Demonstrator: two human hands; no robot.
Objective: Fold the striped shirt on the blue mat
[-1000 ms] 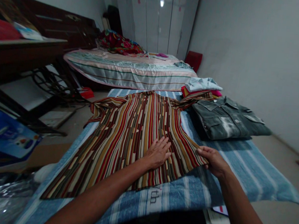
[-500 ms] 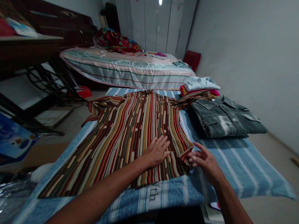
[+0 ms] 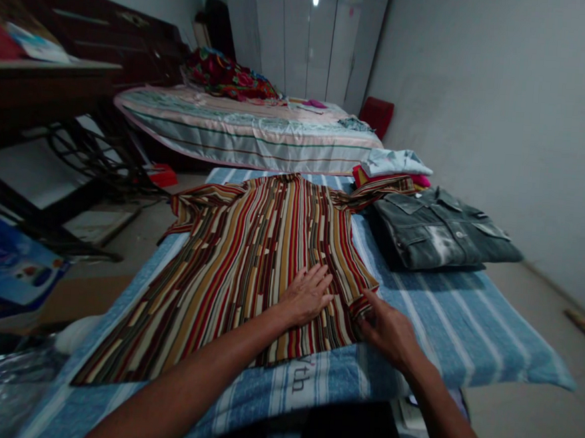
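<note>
A striped shirt (image 3: 250,256) in red, tan and brown lies spread flat on a blue striped towel (image 3: 445,323). My left hand (image 3: 310,293) rests flat on the shirt near its lower right part, fingers stretched out. My right hand (image 3: 388,326) is at the shirt's right lower corner, fingers curled on the folded-in edge of the cloth.
A folded grey denim shirt (image 3: 436,232) lies to the right on the towel, with a stack of folded clothes (image 3: 393,169) behind it. A bed (image 3: 249,129) stands beyond. A dark sewing table (image 3: 44,108) is at the left, a blue bag (image 3: 9,262) below it.
My right hand has drawn the shirt's right lower corner inward toward the left hand, folding that edge over. The left hand has stayed put.
</note>
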